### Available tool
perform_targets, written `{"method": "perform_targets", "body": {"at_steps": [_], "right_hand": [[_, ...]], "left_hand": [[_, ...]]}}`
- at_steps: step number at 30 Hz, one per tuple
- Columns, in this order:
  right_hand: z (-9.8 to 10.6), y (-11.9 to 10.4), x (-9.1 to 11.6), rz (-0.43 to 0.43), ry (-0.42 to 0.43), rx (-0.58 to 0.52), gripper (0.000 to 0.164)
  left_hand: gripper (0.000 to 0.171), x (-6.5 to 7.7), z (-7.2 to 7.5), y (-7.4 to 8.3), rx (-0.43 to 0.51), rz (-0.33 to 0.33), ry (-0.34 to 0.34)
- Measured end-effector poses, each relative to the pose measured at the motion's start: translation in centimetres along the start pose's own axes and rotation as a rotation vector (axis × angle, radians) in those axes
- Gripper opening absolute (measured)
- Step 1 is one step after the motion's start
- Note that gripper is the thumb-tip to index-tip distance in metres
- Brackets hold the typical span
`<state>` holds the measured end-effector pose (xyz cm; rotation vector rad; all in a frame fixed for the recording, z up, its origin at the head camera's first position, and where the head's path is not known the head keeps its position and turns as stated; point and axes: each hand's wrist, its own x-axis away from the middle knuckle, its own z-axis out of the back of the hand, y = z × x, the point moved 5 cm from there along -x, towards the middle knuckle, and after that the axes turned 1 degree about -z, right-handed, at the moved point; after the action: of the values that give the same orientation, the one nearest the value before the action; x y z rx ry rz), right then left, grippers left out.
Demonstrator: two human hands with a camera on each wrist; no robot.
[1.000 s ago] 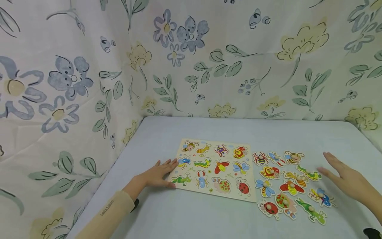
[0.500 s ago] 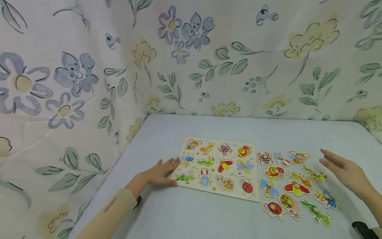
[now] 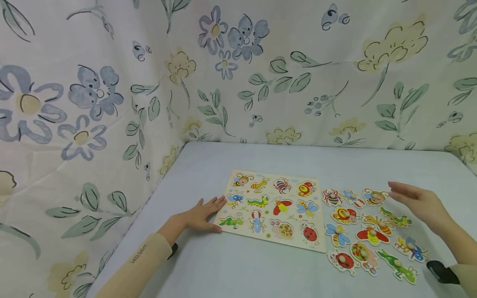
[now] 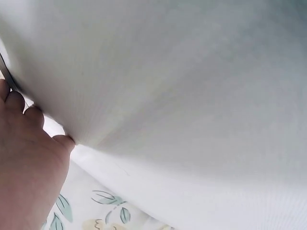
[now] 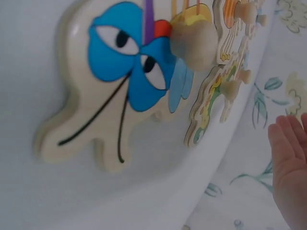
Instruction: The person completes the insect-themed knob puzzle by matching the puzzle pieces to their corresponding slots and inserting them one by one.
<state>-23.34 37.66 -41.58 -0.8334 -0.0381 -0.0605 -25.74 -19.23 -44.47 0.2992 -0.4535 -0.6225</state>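
Observation:
A pale wooden puzzle board (image 3: 242, 232) printed with insects lies on the white table. My left hand (image 3: 199, 217) rests at its left edge, fingers spread and touching the board; the left wrist view shows that hand (image 4: 29, 148) only partly. Right of the board lie several loose knobbed insect pieces, among them a bee (image 3: 375, 198), a green caterpillar (image 3: 396, 218) and a blue-headed insect (image 3: 411, 249). My right hand (image 3: 422, 205) hovers beside the bee and caterpillar with straight fingers, holding nothing. The right wrist view shows the blue-headed piece (image 5: 112, 52) up close, apart from the hand (image 5: 290, 163).
A grasshopper piece (image 3: 397, 263), a ladybug piece (image 3: 342, 260) and a snail piece (image 3: 364, 256) lie nearest the front. A spider piece (image 3: 332, 198) sits close to the board's right edge. Floral cloth (image 3: 223, 103) hangs behind and left of the table (image 3: 208, 165).
My right hand has moved left, nearer the bee piece. My left hand stays at the board's edge. The head view has shifted slightly; the pieces lie as before.

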Motion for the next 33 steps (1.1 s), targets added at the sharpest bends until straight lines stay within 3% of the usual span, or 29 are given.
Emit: {"method": "perform_targets", "body": {"at_steps": [7, 15, 21, 33], "right_hand": [[0.0, -0.1, -0.6, -0.016, -0.026, -0.07, 0.067], [-0.8, -1.0, -1.6, 0.008, -0.038, 0.052, 0.064], [-1.4, -0.8, -2.3, 0.0, -0.035, 0.044, 0.067], [-1.9, -0.3, -2.6, -0.029, -0.106, 0.065, 0.07]], "left_hand": [[0.099, -0.1, -0.2, 0.2, 0.013, -0.03, 0.003], [0.1, 0.0, 0.4, 0.4, -0.006, -0.038, 0.018], [0.1, 0.1, 0.5, 0.6, -0.005, -0.041, 0.017], [0.099, 0.0, 0.2, 0.5, 0.013, -0.041, 0.025]]}}
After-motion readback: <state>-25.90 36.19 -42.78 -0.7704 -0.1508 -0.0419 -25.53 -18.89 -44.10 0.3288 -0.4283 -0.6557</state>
